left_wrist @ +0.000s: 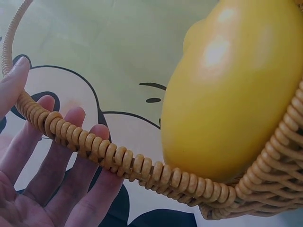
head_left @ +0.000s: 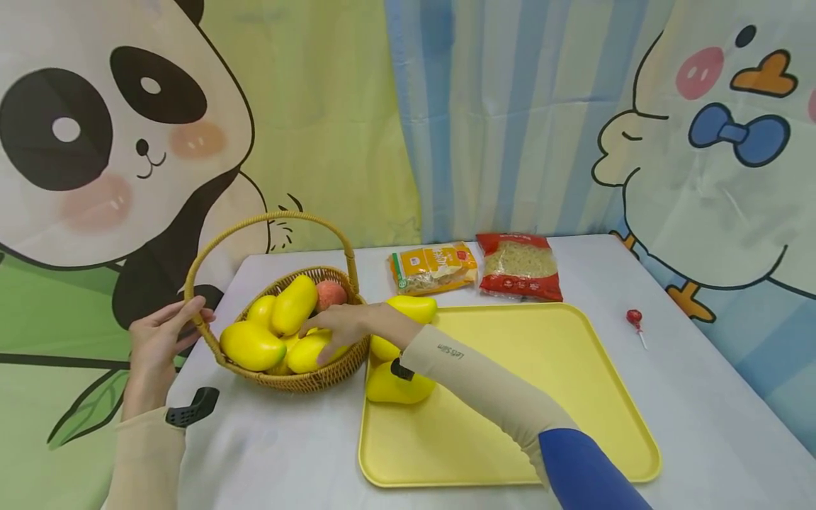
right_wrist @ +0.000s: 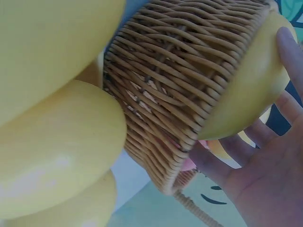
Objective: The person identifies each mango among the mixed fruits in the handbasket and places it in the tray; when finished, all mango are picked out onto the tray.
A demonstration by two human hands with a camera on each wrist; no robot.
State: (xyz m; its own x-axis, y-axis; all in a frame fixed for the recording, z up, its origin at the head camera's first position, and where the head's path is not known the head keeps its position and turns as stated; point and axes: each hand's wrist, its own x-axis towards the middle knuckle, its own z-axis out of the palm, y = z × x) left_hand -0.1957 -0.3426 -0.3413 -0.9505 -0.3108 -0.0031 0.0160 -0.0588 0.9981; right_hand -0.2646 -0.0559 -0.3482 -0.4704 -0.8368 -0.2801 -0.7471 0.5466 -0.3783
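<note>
A wicker basket holds several yellow mangoes and a reddish peach. My left hand grips the side of its handle; in the left wrist view the thumb and fingers lie on either side of the handle, near a large mango. My right hand reaches into the basket and holds a mango at the front right, thumb on one side and fingers on the other, as the right wrist view shows. Three mangoes, one being the nearest mango, lie at the yellow tray's left edge, partly behind my right wrist.
At the back of the table stand an orange food packet and a red packet. A red lollipop lies right of the tray. Cartoon-printed curtains hang behind the white table.
</note>
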